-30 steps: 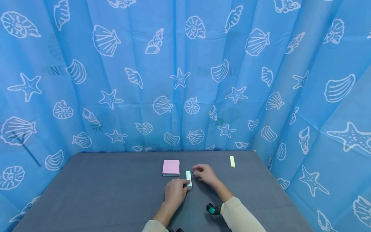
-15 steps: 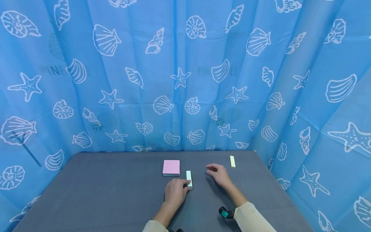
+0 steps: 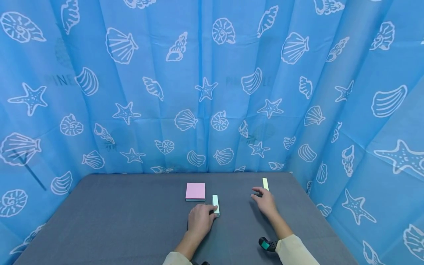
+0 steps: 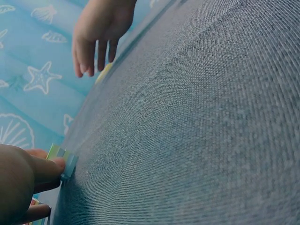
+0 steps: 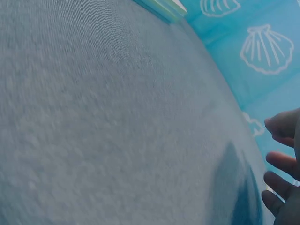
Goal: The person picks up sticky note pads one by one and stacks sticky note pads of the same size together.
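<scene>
My left hand (image 3: 200,220) holds a narrow sticky-note pad (image 3: 215,200) on the table, pinching its near end between thumb and fingers. The pad is pale green on top; in the left wrist view its side (image 4: 68,164) shows green and blue layers. My right hand (image 3: 266,203) hovers above the table, fingers loosely bent and nothing between them. Just beyond it lies a narrow yellow sticky-note strip (image 3: 265,182), its near end partly hidden by the hand. In the right wrist view, spread fingers (image 5: 282,161) show at the right edge.
Left of the narrow pad sits a square sticky-note stack (image 3: 195,191) with a pink top. The grey cloth-covered table (image 3: 126,221) ends at a blue shell-patterned curtain (image 3: 205,136) behind and to the right.
My right hand has moved right, away from the narrow green pad and over to the yellow strip. The left hand stays on the green pad.
</scene>
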`<action>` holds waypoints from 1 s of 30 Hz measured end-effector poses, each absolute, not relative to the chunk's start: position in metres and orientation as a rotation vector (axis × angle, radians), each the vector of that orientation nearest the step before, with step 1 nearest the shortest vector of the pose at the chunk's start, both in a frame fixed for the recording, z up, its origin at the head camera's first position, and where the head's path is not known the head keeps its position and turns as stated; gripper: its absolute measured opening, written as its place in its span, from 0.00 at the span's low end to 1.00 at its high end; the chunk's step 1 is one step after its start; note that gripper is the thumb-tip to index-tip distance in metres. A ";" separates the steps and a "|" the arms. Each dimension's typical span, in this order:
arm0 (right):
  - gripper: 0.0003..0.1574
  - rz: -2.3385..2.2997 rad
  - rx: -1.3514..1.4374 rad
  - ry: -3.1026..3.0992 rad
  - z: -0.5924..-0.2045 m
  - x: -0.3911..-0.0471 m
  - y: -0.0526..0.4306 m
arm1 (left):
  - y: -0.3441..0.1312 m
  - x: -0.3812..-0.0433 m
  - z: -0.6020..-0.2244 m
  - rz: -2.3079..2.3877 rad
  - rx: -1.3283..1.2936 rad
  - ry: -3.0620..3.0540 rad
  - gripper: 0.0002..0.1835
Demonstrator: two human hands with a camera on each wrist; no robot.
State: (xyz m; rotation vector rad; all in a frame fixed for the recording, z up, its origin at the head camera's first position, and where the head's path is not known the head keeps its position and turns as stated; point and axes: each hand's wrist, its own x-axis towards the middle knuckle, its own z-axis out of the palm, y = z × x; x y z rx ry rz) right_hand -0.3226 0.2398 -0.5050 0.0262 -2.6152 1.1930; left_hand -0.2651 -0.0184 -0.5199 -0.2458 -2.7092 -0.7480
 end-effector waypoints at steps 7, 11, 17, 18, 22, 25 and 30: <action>0.22 1.043 -0.090 -2.681 -0.508 -0.327 0.252 | -0.019 -0.265 -0.518 -0.758 -0.250 -2.725 0.15; 0.24 0.931 -0.131 -2.709 -0.512 -0.331 0.259 | -0.019 -0.265 -0.517 -0.757 -0.254 -2.730 0.15; 0.32 0.882 -0.197 -2.770 -0.515 -0.338 0.266 | -0.019 -0.265 -0.517 -0.755 -0.257 -2.735 0.15; 0.33 0.877 -0.200 -2.777 -0.515 -0.339 0.267 | -0.019 -0.265 -0.517 -0.753 -0.257 -2.733 0.15; 0.34 0.878 -0.208 -2.778 -0.516 -0.341 0.269 | -0.019 -0.265 -0.517 -0.747 -0.251 -2.733 0.15; 0.33 0.870 -0.224 -2.772 -0.518 -0.343 0.272 | -0.019 -0.265 -0.517 -0.741 -0.252 -2.737 0.15; 0.35 0.795 -0.280 -2.803 -0.519 -0.346 0.278 | -0.019 -0.265 -0.517 -0.745 -0.249 -2.742 0.14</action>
